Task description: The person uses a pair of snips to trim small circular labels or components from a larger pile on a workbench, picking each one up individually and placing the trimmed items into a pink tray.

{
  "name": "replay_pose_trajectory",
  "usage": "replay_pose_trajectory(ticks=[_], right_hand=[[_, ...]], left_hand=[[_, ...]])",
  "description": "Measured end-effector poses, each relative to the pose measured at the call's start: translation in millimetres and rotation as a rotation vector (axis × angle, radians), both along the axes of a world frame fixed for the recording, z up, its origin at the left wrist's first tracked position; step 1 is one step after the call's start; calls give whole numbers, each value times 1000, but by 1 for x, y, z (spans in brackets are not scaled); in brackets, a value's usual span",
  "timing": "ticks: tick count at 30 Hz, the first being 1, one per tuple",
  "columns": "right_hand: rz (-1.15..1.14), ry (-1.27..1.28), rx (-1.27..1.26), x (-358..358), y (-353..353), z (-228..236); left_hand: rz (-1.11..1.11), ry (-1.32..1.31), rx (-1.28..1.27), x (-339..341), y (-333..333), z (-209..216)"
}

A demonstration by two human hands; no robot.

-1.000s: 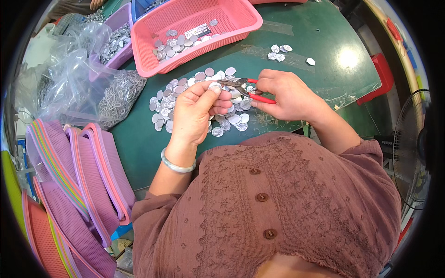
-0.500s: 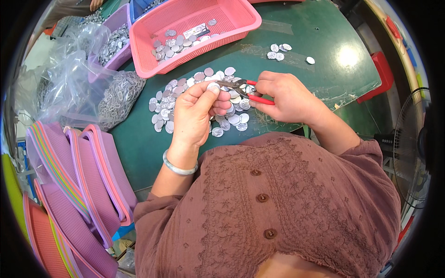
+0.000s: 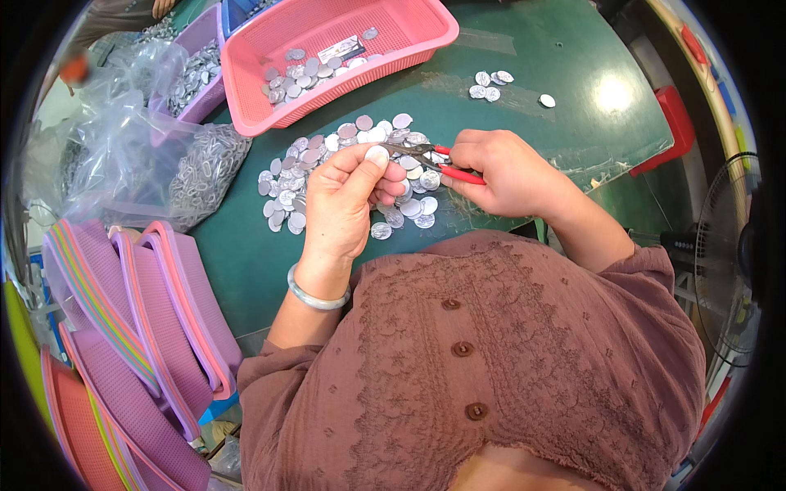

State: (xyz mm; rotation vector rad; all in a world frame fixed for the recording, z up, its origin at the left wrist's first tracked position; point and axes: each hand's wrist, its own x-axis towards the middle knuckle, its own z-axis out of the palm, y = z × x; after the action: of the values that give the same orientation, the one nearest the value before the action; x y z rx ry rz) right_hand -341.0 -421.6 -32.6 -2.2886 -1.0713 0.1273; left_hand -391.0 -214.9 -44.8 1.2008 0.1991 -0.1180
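My left hand (image 3: 345, 184) pinches a silver oval medallion (image 3: 377, 156) between thumb and forefinger. Wrapped round the red handles of a pair of pliers (image 3: 461, 174) is my right hand (image 3: 501, 170). The dark jaws point left and meet the medallion's upper edge; whether they grip it I cannot tell. Beneath both hands, a spread of loose silver medallions (image 3: 288, 184) lies on the green table (image 3: 565, 135).
Beyond the pile stands a pink basket (image 3: 340, 86) with more medallions inside. At left are a clear bag of metal links (image 3: 209, 176) and stacked purple baskets (image 3: 176, 319). A few medallions (image 3: 485, 92) lie at the far right; a fan (image 3: 725, 262) stands at the right edge.
The table and its contents sit slightly further left and up in the picture. Both hands keep nearly the same pose on the medallion and pliers. An orange blur appears at the upper left.
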Motion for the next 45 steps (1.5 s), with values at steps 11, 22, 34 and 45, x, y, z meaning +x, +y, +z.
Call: replay_pose_trajectory(ticks=[11, 22, 34, 45], right_hand=[[22, 219, 33, 4, -3, -1], [16, 123, 38, 2, -3, -3], [55, 587, 57, 8, -9, -9], [-74, 873, 260, 10, -13, -4]], left_hand=[[-17, -10, 24, 1, -3, -4], [-1, -9, 51, 0, -5, -1], [-22, -78, 111, -3, -4, -8], [-74, 44, -154, 0, -4, -6]])
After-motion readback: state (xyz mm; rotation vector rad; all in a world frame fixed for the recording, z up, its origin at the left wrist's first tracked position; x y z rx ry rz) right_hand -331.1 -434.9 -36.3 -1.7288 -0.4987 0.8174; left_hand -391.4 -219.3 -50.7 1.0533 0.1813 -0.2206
